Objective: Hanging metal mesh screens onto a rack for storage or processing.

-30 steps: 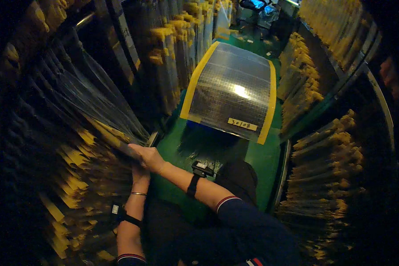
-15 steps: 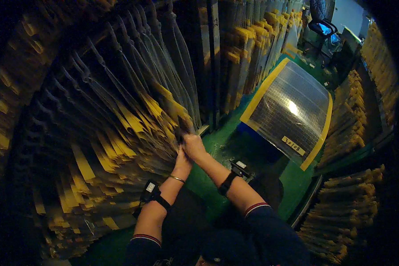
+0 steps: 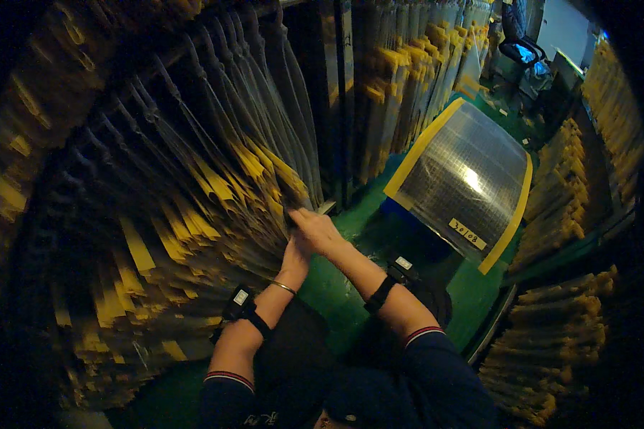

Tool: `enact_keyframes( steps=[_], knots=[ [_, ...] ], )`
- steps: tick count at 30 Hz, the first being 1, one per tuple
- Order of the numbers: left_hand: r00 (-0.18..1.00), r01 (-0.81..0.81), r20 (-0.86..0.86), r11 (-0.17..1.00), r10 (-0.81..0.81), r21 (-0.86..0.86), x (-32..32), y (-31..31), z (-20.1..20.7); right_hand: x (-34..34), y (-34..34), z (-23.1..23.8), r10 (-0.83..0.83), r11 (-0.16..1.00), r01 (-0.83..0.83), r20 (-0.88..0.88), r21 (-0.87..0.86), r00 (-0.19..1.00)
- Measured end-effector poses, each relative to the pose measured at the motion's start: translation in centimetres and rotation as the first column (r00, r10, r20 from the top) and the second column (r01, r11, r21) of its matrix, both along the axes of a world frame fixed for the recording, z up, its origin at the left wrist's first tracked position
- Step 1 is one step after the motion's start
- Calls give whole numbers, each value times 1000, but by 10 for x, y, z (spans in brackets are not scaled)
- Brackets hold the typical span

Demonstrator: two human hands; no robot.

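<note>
My right hand (image 3: 318, 232) is closed, its fingertips pinching the lower corner of a yellow-edged hanging sheet (image 3: 285, 176). Just below and touching it, my left hand (image 3: 295, 259) reaches up to the same edge; its fingers are mostly hidden behind the right hand and the sheets. Around both hands hangs a dense row of grey, see-through sheets (image 3: 225, 107) with yellow strips along their lower edges. On the right lies a large curved sheet (image 3: 465, 171) with a grid pattern, yellow borders and a small handwritten label.
Under the curved sheet is a blue object (image 3: 408, 214), on the green floor (image 3: 336, 286). More hanging sheets (image 3: 401, 71) fill a rack farther back. Yellow-edged stacks (image 3: 551, 343) line the right side. A dark office chair (image 3: 519, 43) stands at the far end.
My right hand has shifted slightly right and opened up a little from a tighter fist, its fingers now pointing left at the sheet edge. My left hand stays nearly in place.
</note>
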State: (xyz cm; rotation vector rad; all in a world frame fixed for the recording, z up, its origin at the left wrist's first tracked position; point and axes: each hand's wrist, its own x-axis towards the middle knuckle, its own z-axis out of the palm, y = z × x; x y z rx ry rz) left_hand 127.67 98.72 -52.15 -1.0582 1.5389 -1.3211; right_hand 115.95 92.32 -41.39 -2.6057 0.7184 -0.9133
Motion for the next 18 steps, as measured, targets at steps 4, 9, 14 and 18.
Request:
enact_keyframes(
  steps=[4, 9, 14, 18],
  knots=[
    [658, -70, -696, 943, 288, 324, -41, 5, 75, -37, -9, 59, 25, 976, 51, 344, -209, 939],
    [404, 193, -914, 980, -30, 53, -49, -7, 148, -45, -31, 83, 15, 978, 79, 444, -193, 896],
    [413, 427, -868, 900, -276, -83, -39, -13, 174, -48, -42, 83, 26, 996, 23, 529, -86, 848],
    [621, 315, -760, 949, -193, 16, -21, -1, 163, -51, -52, 79, 3, 1000, 9, 521, -19, 853]
  ],
)
